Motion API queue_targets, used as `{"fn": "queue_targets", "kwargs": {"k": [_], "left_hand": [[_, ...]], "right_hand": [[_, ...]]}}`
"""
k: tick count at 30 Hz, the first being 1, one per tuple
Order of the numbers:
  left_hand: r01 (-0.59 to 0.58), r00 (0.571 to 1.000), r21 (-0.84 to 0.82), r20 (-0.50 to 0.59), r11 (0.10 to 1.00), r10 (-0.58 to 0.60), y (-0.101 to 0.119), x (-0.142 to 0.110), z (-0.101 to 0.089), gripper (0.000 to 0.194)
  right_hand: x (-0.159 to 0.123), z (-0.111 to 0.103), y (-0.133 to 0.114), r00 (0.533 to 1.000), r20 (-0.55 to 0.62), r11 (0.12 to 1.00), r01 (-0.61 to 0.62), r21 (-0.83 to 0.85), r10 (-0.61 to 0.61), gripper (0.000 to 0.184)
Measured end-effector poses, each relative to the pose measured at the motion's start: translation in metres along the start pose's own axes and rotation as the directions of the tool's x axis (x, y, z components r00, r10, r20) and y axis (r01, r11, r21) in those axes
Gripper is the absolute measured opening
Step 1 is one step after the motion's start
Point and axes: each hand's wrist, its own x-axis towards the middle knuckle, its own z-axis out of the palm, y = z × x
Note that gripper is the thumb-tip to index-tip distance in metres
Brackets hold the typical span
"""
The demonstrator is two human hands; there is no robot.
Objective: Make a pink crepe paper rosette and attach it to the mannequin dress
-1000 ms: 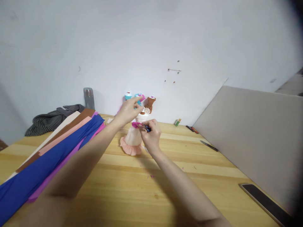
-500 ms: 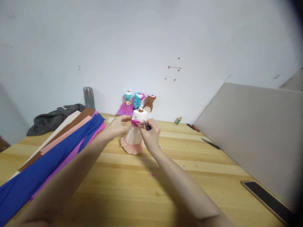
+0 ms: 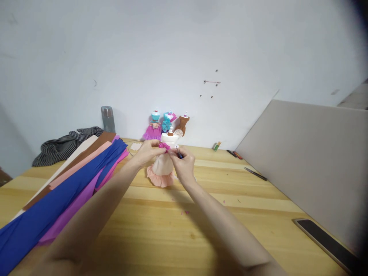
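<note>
My left hand (image 3: 148,152) is closed on the left edge of a pleated bright pink paper flower (image 3: 164,147), thumb and fingers pinching it. At the flower's right edge, the fingertips of my right hand (image 3: 184,161) are pinched. A slim pointed tool with a dark blue handle (image 3: 179,153) is tucked in the right hand, tip upward; its kind I cannot make out. Directly behind the flower stands a small white dress form (image 3: 169,138) in a cream skirt (image 3: 162,165) with a peach ruffled hem (image 3: 160,179). Its waist is hidden by flower and fingers.
Several small dressed forms (image 3: 155,130) stand against the wall. Coloured crepe paper sheets (image 3: 66,188), a striped cloth (image 3: 69,143) and a grey bottle (image 3: 108,119) lie or stand left. On the right are a pen-like black tool (image 3: 255,174), a phone (image 3: 324,241) and a grey panel (image 3: 304,153).
My left hand has moved right and taken hold of the pink flower, which now faces me more fully. The right hand stays nearly in place at its right edge.
</note>
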Motion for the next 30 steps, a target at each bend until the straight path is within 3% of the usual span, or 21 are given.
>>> {"fn": "queue_targets", "kwargs": {"k": [4,8,12,16,21,25,30], "left_hand": [[-0.013,0.999,-0.024,-0.039,1.0,0.012,-0.003,0.001,0.004,0.027],[-0.02,0.999,-0.08,-0.036,0.997,0.017,-0.01,0.003,0.005,0.025],[-0.012,0.999,-0.135,-0.034,0.991,0.007,-0.014,0.005,0.006,0.026],[0.001,0.997,-0.194,-0.07,0.981,-0.015,-0.016,0.006,0.009,0.03],[-0.009,0.994,-0.267,-0.106,0.964,-0.02,-0.015,0.006,0.014,0.041],[-0.035,0.994,-0.277,-0.111,0.96,0.004,-0.015,0.006,0.016,0.051],[-0.087,0.988,-0.237,-0.142,0.968,0.054,-0.018,0.007,0.02,0.045]], "right_hand": [[0.004,-0.011,-0.005,0.999,-0.021,0.999,0.047,0.012,-0.046,0.018],[0.031,-0.026,-0.012,0.987,-0.064,0.989,0.148,-0.007,-0.148,0.013],[0.075,-0.027,-0.017,0.962,0.117,0.969,0.242,0.048,-0.246,0.036],[0.102,-0.016,-0.023,0.933,0.298,0.979,0.193,0.062,-0.203,0.034],[0.1,-0.008,-0.026,0.917,0.376,0.989,0.15,-0.013,-0.134,0.021],[0.096,-0.009,-0.026,0.921,0.355,0.98,0.192,-0.051,-0.162,0.016],[0.095,-0.01,-0.027,0.901,0.341,0.939,0.323,-0.117,-0.268,0.015]]}}
